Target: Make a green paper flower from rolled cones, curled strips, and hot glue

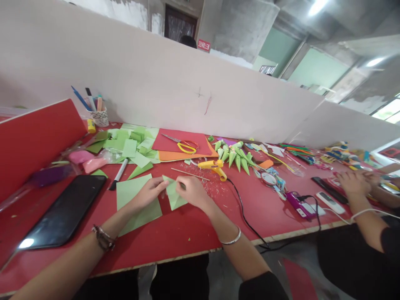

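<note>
Light-green folded paper (175, 201) sits between both hands, head view. Left hand (153, 190) pinches its upper left corner; right hand (194, 192) grips its upper right side. Flat green sheet (134, 208) lies under the left hand, marker (120, 173) beyond, black phone (65, 210) farther left. Yellow glue gun (213, 166) rests just beyond the right hand, scissors (183, 144) behind, green pieces (236, 155), probably paper cones, beyond to the right.
</note>
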A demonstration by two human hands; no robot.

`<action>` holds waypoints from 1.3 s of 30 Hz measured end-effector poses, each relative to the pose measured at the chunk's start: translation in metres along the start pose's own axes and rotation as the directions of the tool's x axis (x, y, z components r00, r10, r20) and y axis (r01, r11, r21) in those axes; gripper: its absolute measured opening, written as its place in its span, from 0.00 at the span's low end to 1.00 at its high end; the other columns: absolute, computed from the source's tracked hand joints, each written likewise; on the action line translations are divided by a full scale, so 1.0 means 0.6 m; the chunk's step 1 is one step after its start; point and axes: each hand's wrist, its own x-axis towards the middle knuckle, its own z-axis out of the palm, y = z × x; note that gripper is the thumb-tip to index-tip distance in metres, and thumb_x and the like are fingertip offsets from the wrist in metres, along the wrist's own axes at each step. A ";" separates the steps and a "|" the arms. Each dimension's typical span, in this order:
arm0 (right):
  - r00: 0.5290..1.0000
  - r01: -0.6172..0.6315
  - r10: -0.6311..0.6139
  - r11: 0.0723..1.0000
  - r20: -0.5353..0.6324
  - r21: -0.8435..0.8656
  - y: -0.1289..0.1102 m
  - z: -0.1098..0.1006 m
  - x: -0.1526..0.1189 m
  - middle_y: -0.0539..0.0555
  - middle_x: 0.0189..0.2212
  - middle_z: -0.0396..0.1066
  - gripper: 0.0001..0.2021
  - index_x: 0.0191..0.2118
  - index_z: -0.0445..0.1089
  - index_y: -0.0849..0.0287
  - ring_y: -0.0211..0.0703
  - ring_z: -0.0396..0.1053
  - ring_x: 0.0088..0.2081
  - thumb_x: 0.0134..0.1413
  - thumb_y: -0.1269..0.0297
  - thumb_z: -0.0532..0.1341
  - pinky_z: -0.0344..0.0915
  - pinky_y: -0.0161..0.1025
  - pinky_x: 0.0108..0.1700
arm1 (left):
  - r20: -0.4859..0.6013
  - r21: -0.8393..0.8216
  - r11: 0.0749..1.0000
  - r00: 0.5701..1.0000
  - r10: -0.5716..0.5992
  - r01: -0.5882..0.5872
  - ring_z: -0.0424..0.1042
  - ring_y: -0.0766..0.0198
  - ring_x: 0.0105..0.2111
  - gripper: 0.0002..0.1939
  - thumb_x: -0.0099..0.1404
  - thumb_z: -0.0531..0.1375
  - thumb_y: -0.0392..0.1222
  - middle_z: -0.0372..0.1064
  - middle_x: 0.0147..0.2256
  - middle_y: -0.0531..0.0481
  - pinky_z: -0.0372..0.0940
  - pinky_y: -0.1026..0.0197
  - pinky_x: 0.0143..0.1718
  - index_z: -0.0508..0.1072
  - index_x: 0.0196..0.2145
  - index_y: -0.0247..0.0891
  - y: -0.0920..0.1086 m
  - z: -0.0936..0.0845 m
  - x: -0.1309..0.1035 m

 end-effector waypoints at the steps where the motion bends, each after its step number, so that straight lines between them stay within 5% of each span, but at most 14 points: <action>1: 1.000 0.015 -0.014 0.998 0.025 -0.054 -0.003 0.005 -0.002 0.46 0.17 0.57 0.06 0.22 0.61 0.59 0.33 0.53 0.21 0.47 0.69 0.52 0.43 0.32 0.24 | 0.003 0.037 0.999 1.000 -0.007 0.007 0.61 0.68 0.21 0.18 0.60 0.50 0.51 0.62 0.20 0.54 0.57 0.66 0.25 0.65 0.22 0.35 -0.001 0.002 0.000; 7: 0.999 0.025 -0.020 0.986 0.031 -0.163 -0.008 0.023 -0.010 0.49 0.18 0.64 0.06 0.24 0.65 0.58 0.34 0.57 0.22 0.47 0.68 0.53 0.43 0.33 0.25 | 0.073 0.219 0.976 0.997 0.006 -0.022 0.48 0.71 0.19 0.19 0.61 0.48 0.49 0.47 0.17 0.57 0.47 0.67 0.20 0.57 0.17 0.36 -0.002 0.010 -0.004; 11: 0.999 0.040 -0.040 0.994 0.001 -0.106 -0.003 0.022 -0.013 0.47 0.17 0.62 0.07 0.23 0.65 0.58 0.32 0.54 0.21 0.46 0.68 0.52 0.44 0.31 0.26 | 0.084 0.248 0.962 0.992 0.095 -0.114 0.50 0.70 0.22 0.17 0.62 0.48 0.46 0.48 0.19 0.57 0.49 0.67 0.23 0.56 0.19 0.36 0.001 0.008 -0.006; 20: 1.000 -0.019 0.019 0.997 -0.003 0.081 0.032 0.005 -0.008 0.46 0.17 0.61 0.07 0.22 0.65 0.60 0.31 0.55 0.21 0.43 0.69 0.52 0.50 0.28 0.27 | -0.018 0.269 0.963 0.999 0.032 -0.026 0.56 0.67 0.22 0.19 0.61 0.49 0.51 0.56 0.18 0.55 0.54 0.66 0.25 0.59 0.19 0.37 -0.001 -0.029 -0.007; 25: 1.000 -0.026 0.027 0.997 -0.009 0.072 0.038 0.006 -0.007 0.45 0.17 0.60 0.06 0.22 0.65 0.60 0.31 0.55 0.21 0.43 0.69 0.52 0.50 0.28 0.27 | -0.079 0.228 0.969 0.994 -0.078 0.094 0.51 0.69 0.18 0.20 0.59 0.51 0.53 0.50 0.15 0.57 0.50 0.67 0.19 0.57 0.17 0.37 -0.016 -0.040 -0.008; 35: 0.993 0.057 -0.062 0.997 -0.100 -0.057 0.028 0.006 -0.009 0.49 0.26 0.67 0.07 0.31 0.67 0.58 0.35 0.62 0.29 0.49 0.67 0.52 0.54 0.31 0.33 | -0.054 0.291 0.954 0.997 -0.060 0.073 0.55 0.68 0.20 0.20 0.61 0.49 0.53 0.55 0.18 0.56 0.53 0.67 0.22 0.58 0.18 0.37 -0.009 -0.036 -0.009; 39: 0.989 0.148 -0.149 0.988 -0.017 -0.036 0.020 0.008 -0.011 0.51 0.30 0.68 0.08 0.35 0.68 0.57 0.36 0.64 0.33 0.53 0.67 0.52 0.54 0.32 0.36 | -0.032 0.335 0.941 0.999 -0.040 0.049 0.59 0.66 0.21 0.17 0.60 0.50 0.50 0.59 0.18 0.55 0.56 0.66 0.23 0.63 0.20 0.37 -0.007 -0.023 -0.010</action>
